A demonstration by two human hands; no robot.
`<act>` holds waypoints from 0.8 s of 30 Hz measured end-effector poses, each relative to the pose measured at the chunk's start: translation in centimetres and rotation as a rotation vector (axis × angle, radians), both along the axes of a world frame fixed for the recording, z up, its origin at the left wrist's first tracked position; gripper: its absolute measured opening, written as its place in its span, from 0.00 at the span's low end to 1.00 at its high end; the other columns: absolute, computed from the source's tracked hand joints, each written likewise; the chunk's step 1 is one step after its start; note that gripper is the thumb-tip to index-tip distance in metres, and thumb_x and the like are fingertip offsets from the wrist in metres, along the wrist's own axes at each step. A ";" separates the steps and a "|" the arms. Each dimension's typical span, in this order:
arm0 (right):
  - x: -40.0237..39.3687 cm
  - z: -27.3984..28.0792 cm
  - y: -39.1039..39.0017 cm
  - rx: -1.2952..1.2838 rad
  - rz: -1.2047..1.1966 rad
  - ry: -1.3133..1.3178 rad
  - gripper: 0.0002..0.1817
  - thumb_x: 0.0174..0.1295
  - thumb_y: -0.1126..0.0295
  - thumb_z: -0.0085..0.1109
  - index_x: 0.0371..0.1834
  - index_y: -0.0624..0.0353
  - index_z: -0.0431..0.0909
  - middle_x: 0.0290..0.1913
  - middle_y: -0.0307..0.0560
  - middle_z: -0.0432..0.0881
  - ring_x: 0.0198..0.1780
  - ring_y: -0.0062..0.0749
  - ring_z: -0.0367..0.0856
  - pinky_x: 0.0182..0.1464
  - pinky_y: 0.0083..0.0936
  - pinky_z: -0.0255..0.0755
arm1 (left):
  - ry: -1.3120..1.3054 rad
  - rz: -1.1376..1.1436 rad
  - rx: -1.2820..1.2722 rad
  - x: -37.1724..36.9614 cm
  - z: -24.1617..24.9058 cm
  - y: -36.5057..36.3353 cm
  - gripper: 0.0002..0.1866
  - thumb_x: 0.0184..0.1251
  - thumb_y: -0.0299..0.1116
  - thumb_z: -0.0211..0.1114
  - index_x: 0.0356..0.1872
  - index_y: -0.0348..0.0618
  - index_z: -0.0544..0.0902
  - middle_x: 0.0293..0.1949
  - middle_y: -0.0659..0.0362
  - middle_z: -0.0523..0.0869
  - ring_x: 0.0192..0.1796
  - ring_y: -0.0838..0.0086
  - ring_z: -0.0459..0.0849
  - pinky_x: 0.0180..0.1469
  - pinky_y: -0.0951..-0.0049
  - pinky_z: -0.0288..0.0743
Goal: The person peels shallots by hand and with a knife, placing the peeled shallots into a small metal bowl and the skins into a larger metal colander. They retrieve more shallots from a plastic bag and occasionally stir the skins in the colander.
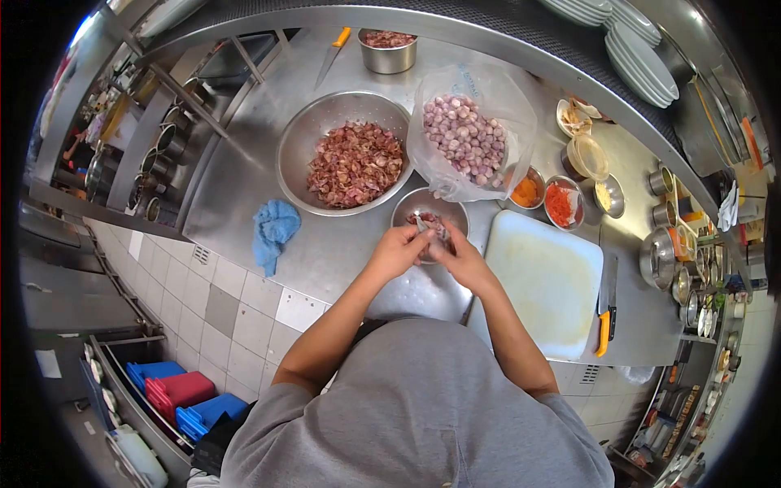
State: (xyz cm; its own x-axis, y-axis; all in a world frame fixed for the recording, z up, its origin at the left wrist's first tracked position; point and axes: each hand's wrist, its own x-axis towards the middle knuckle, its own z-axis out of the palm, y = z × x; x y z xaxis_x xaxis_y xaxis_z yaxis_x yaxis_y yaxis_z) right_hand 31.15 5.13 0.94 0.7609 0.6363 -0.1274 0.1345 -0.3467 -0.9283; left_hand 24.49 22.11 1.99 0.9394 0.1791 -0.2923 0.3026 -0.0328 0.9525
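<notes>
Over a small metal bowl (462,213) with reddish pieces in it, my two hands meet at the fingertips. My left hand (400,254) is closed in a pinch, and so is my right hand (465,262). A thin, pale, blade-like thing (421,221) shows by the fingers; what each hand grips is too small to make out. Just behind stands a large metal bowl (293,163) of reddish-brown shallot skins (355,165). To its right, a clear plastic bag (517,114) holds many small purple shallots (462,134).
A white cutting board (541,281) lies at right, with a yellow-handled knife (604,325) beside it. Small bowls of orange (525,192) and red pieces (561,203) stand behind. A blue cloth (275,232) lies at left; another knife (332,57) and a metal pot (389,57) are at the back.
</notes>
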 end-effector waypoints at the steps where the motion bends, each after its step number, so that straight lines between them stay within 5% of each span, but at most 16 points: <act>1: -0.3 0.1 -0.5 0.007 -0.009 0.003 0.35 0.67 0.58 0.60 0.74 0.60 0.61 0.57 0.58 0.80 0.52 0.37 0.82 0.55 0.30 0.75 | 0.003 -0.009 0.007 0.4 0.0 0.4 0.16 0.72 0.43 0.62 0.31 0.40 0.82 0.22 0.66 0.80 0.23 0.84 0.77 0.25 0.82 0.70; 3: -0.7 0.7 -2.1 -0.009 0.088 0.125 0.37 0.65 0.58 0.62 0.74 0.63 0.60 0.66 0.63 0.72 0.67 0.45 0.72 0.68 0.33 0.63 | -0.064 0.014 -0.087 1.8 0.1 1.4 0.16 0.73 0.42 0.62 0.31 0.40 0.82 0.19 0.66 0.79 0.21 0.84 0.75 0.24 0.82 0.69; 4: -0.9 0.5 -2.7 -0.035 0.038 0.116 0.35 0.65 0.59 0.62 0.73 0.61 0.63 0.62 0.59 0.76 0.63 0.41 0.76 0.65 0.30 0.66 | -0.111 0.026 0.062 2.6 2.4 2.1 0.14 0.72 0.39 0.63 0.34 0.38 0.83 0.24 0.64 0.81 0.25 0.83 0.77 0.27 0.80 0.69; 6: -1.1 0.8 -3.9 -0.038 0.015 0.207 0.34 0.65 0.61 0.62 0.72 0.60 0.64 0.61 0.58 0.78 0.62 0.39 0.76 0.64 0.30 0.67 | -0.616 0.122 0.530 6.5 3.6 3.4 0.11 0.69 0.36 0.64 0.39 0.37 0.84 0.33 0.60 0.82 0.32 0.80 0.78 0.32 0.78 0.71; 11: -1.9 0.5 -4.4 -0.110 0.005 0.241 0.30 0.67 0.64 0.61 0.71 0.56 0.66 0.54 0.55 0.82 0.55 0.33 0.79 0.59 0.28 0.70 | -0.605 -0.003 0.790 17.8 7.4 4.0 0.12 0.63 0.31 0.64 0.46 0.43 0.85 0.40 0.51 0.83 0.39 0.61 0.83 0.44 0.64 0.76; 13: -2.3 0.0 -4.2 -0.001 -0.005 0.237 0.27 0.68 0.65 0.60 0.70 0.54 0.70 0.43 0.35 0.80 0.45 0.19 0.72 0.52 0.22 0.69 | -0.474 -0.104 1.063 21.9 5.9 4.0 0.12 0.62 0.30 0.62 0.46 0.46 0.86 0.45 0.48 0.84 0.45 0.54 0.84 0.50 0.57 0.76; 18: -2.5 2.3 -5.4 -0.039 -0.063 0.313 0.25 0.68 0.63 0.61 0.67 0.53 0.73 0.30 0.31 0.71 0.33 0.19 0.67 0.39 0.21 0.67 | -0.299 -0.237 1.191 26.6 2.7 3.5 0.12 0.61 0.30 0.59 0.43 0.45 0.87 0.47 0.48 0.85 0.50 0.53 0.84 0.53 0.56 0.76; 24: -1.7 2.0 -5.4 -0.028 -0.061 0.369 0.26 0.67 0.62 0.61 0.69 0.47 0.72 0.31 0.32 0.72 0.35 0.18 0.67 0.40 0.19 0.66 | -0.275 -0.254 1.191 27.9 0.8 4.3 0.11 0.64 0.32 0.58 0.44 0.46 0.86 0.43 0.48 0.87 0.49 0.54 0.85 0.51 0.55 0.78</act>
